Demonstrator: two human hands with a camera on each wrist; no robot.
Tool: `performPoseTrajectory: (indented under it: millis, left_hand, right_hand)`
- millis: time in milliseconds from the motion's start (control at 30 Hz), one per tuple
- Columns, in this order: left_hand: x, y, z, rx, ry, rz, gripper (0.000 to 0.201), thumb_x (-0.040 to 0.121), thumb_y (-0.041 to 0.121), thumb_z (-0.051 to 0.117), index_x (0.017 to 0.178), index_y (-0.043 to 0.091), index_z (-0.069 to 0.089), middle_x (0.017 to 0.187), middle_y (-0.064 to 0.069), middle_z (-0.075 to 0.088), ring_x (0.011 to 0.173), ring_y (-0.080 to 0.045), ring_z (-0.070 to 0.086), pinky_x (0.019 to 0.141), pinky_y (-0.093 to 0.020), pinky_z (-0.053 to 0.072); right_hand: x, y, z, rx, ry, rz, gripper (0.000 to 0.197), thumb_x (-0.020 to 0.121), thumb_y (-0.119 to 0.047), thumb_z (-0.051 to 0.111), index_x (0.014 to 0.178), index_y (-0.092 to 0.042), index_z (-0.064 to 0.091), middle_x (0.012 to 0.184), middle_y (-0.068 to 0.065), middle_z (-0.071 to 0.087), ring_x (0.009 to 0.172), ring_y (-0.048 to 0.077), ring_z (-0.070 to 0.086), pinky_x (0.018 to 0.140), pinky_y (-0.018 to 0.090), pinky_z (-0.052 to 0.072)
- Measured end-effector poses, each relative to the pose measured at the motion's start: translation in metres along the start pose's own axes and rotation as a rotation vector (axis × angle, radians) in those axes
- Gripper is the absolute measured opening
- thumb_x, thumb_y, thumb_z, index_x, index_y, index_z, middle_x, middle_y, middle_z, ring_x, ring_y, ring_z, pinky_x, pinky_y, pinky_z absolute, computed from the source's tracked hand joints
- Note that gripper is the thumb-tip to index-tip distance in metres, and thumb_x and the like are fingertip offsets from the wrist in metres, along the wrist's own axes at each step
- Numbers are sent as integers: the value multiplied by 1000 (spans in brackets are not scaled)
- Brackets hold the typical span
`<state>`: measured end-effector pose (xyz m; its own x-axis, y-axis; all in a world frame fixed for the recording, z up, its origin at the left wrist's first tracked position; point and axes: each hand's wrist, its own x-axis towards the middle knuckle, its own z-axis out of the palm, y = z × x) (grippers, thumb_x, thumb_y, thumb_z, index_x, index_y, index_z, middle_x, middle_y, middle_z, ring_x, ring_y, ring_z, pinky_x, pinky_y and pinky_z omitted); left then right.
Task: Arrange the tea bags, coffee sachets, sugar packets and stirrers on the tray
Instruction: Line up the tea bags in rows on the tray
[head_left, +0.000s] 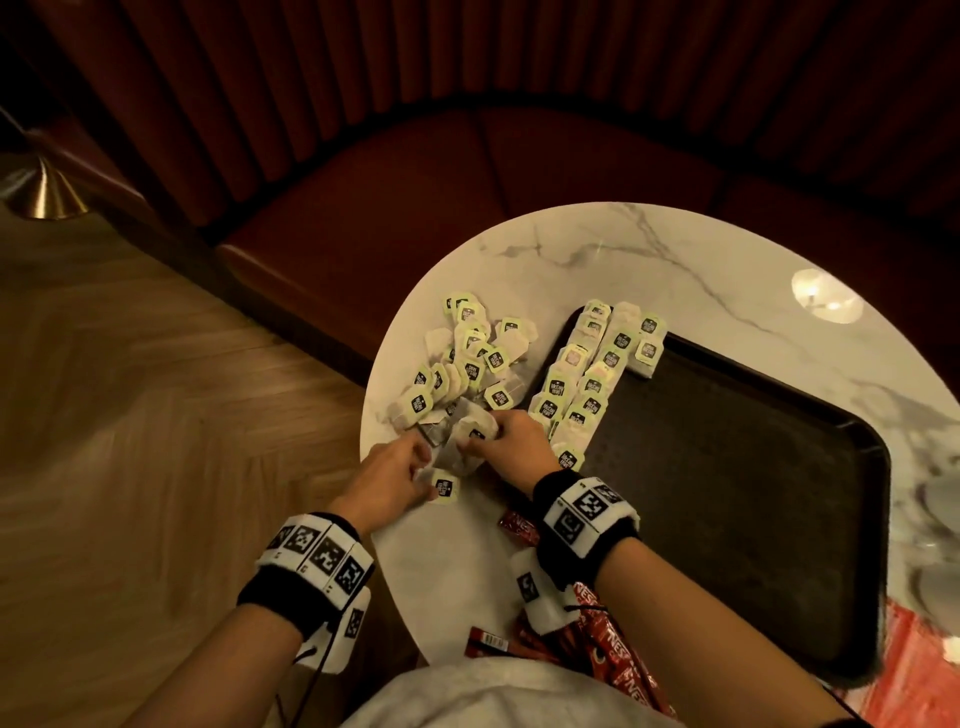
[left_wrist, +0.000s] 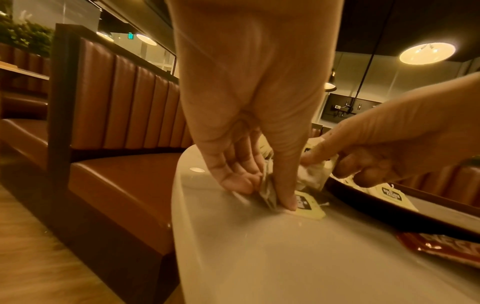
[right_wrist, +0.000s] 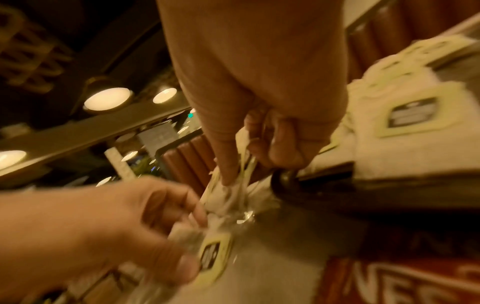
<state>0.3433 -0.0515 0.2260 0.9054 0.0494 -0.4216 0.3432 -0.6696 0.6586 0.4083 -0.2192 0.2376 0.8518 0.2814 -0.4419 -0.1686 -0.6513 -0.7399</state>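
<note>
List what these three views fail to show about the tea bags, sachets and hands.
- Head view: the right hand covers its tea bags; their number is unclear.
- Head view: the red coffee sachets lie partly under the right wrist and are cut by the bottom edge.
- Right wrist view: motion blur smears the left hand.
- No stirrers can be made out.

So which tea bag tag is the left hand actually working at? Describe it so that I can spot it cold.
Start at the round marble table and find its near-left edge, short of the dark tray. There the left hand pinches a crumpled tea bag, and the tag lies flat just under its thumb. It lies alone, apart from the loose pile and the tray's neat rows.
</note>
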Motion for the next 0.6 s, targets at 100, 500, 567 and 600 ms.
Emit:
performPoseTrajectory:
  millis: [100, 500, 567, 600]
  left_hand:
    - [-1, -2, 0, 20, -53, 13, 17, 81, 15, 76, 94, 18, 66, 83, 5, 65, 71, -7, 59, 55, -8, 39]
    - [4, 66, -16, -857, -56, -53, 25, 91, -10, 38, 85, 10, 51, 71, 1, 63, 72, -15, 58, 69, -34, 58]
    - [3, 82, -17, -952, -124, -56, 36, 84, -18, 29, 98, 6, 52, 84, -10, 61, 77, -22, 58, 62, -37, 60]
    - [1, 88, -17, -968, -154, -59, 45, 80, -20, 25, 106, 5, 51, 90, -14, 59, 78, -25, 56, 55, -34, 58]
  right_hand:
    - [-6, 7, -18, 248, 9, -6, 13, 84, -24, 78, 90, -14, 72, 84, 4, 73, 72, 13, 64, 70, 31, 52]
    - [-49, -19, -100, 455, -323, -196, 26, 92, -7, 66, 119, -6, 65, 113, 10, 72, 103, 26, 70, 86, 36, 60]
    - [-51, -25, -107, 347, -350, -251, 25, 92, -7, 66, 117, -9, 65, 109, 4, 71, 98, 19, 71, 84, 33, 60]
    - [-51, -27, -111, 256, -354, -288, 26, 92, -9, 67, 117, -9, 65, 109, 3, 71, 98, 18, 70, 86, 34, 59]
